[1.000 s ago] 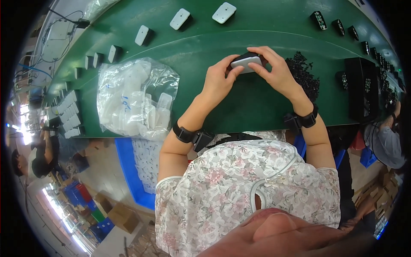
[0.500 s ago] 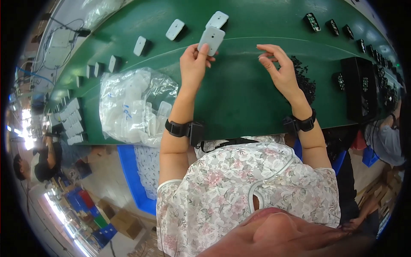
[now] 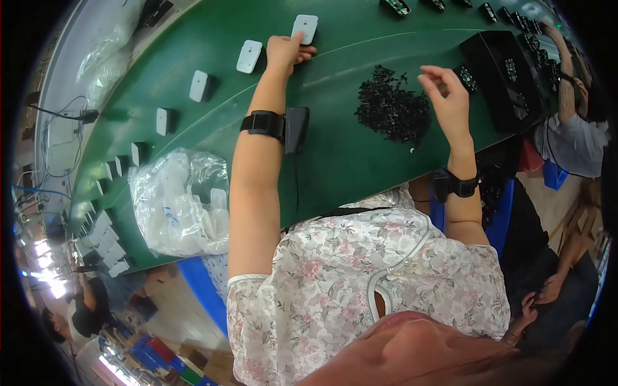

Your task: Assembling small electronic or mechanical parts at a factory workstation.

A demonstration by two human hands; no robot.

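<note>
Left hand's gripping a white-topped case toward the far edge of the tabletop; right hand's empty, loosely curled. Clear bag of white plastic parts near the left end, black box with circuit boards inside at right.

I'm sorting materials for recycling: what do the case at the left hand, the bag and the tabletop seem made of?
White-topped case at the left hand: probably matte moulded plastic, from its even colour and rounded corners.
Bag: likely thin glossy plastic film, being see-through and wrinkled with bright glints.
Green tabletop: smooth, faintly glossy, perhaps vinyl or rubber; unclear.
</note>
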